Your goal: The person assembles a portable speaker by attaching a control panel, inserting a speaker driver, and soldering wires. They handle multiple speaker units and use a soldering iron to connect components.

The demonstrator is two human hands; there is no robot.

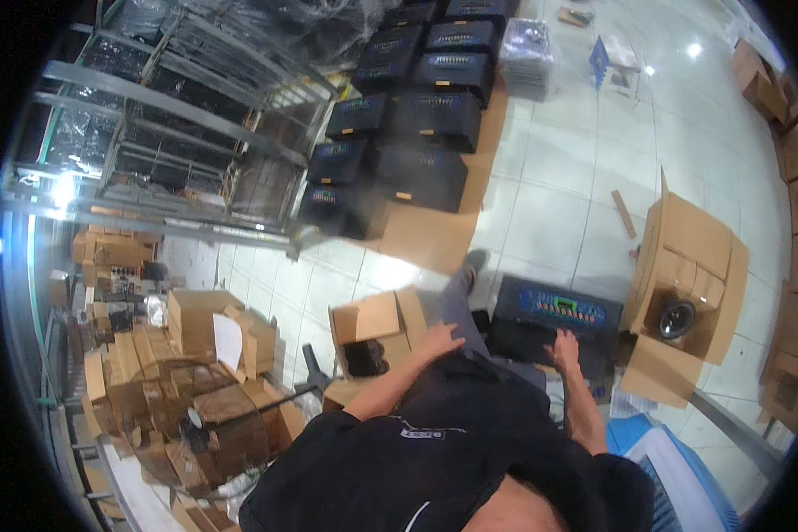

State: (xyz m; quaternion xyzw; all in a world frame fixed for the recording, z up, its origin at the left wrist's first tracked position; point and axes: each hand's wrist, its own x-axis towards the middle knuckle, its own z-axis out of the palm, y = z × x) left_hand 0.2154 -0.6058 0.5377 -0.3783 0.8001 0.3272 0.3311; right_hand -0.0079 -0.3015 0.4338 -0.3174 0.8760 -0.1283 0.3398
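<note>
A black box-shaped audio unit stands on the floor in front of me, toward the right. Its top panel has blue markings, a row of small knobs and a green-lit part. My right hand is at the near edge of this unit with its fingers apart, gripping nothing; whether the fingertips touch the unit I cannot tell. Over my left thigh is my left hand, fingers spread and holding nothing. Just left of it sits a small open carton with dark parts inside.
A large open carton at the right holds a round speaker driver. Rows of similar black units stand on cardboard at the far side. A caged fan and several cartons crowd the left. A blue plastic object lies lower right.
</note>
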